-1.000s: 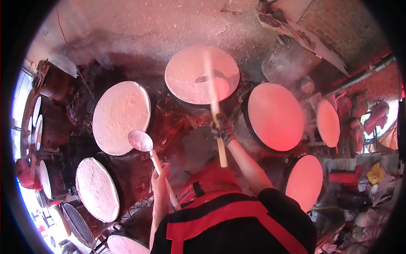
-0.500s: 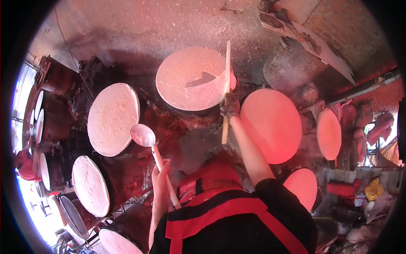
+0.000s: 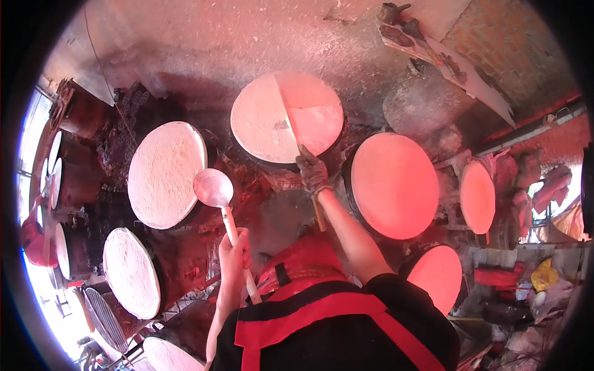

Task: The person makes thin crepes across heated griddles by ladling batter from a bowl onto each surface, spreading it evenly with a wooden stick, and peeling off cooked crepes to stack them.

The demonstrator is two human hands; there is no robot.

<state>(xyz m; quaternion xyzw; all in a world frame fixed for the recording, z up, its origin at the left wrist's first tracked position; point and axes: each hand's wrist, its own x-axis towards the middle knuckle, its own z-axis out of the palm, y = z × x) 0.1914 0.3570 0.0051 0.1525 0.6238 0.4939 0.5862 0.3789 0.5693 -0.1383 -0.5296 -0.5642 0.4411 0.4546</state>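
Observation:
My bare left hand (image 3: 234,253) is closed around the handle of a ladle (image 3: 213,187), its round bowl raised beside the rim of the left griddle. My right hand (image 3: 314,171), in a dark glove, grips a long thin wooden stick (image 3: 320,216). The stick's far part lies across the round griddle at the top middle, whose surface is coated with a pale layer of batter (image 3: 260,123). A small darker patch (image 3: 281,125) shows in that layer, just left of the stick. To the right of the stick, the surface looks pinker and smoother.
Round griddles with pale tops surround me: one at left (image 3: 167,175), one lower left (image 3: 131,272), one at right (image 3: 396,185) and one lower right (image 3: 436,278). A sooty wall (image 3: 204,37) rises behind. A board (image 3: 458,68) juts out at upper right.
My right hand has moved left and down, swinging the stick from the griddle's right edge to across its middle. The left hand and ladle have shifted only slightly.

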